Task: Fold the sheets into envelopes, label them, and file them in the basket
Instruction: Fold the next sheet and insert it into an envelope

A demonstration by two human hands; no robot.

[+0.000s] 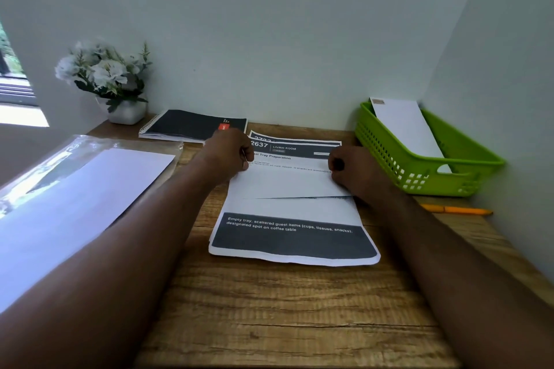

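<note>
My left hand (229, 156) and right hand (349, 172) pinch the far corners of a folded flap on the top sheet (292, 186), which lies on a small stack of printed pages in the middle of the wooden desk (269, 308); the paper looks thin, light and limp, likely to skid on the pages beneath; I judge the corners the best hold; the green slotted basket (398, 159) to my right already holds one white envelope (404, 126).

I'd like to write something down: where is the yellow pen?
The yellow pen lies on the desk's right side, just in front of the green basket, beside the right forearm.
</note>
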